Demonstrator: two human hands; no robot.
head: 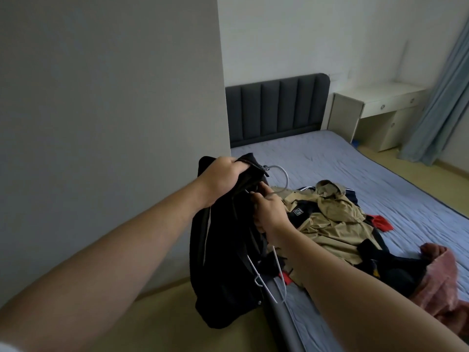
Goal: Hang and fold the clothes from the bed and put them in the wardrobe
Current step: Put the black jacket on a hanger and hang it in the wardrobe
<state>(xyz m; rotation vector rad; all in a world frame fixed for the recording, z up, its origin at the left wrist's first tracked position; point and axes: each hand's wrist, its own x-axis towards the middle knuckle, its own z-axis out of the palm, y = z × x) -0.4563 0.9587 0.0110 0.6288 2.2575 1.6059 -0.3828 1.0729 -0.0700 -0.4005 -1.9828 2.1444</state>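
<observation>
Looking across the bed [355, 168] from its near left corner, I see the blue sheet run back to the dark headboard [276, 107], whose left end is hidden behind a grey panel [114, 123]; I cannot tell whether that is the wardrobe. A heap of clothes lies on the bed's near half: a tan jacket [335, 224] on top, dark pieces under it too tangled to tell apart, a red garment [382, 222] toward the right edge, and a pink garment [436, 275] cut off at the lower right. The black jacket [228, 275] hangs beyond the left edge, over the floor. A white wire hanger [278, 273] is mostly buried in it; only the hook and a lower corner show. My left hand [223, 176] is fisted round the jacket's collar. My right hand [269, 212] grips the hanger just below the hook, fingertips partly lost in dark cloth.
</observation>
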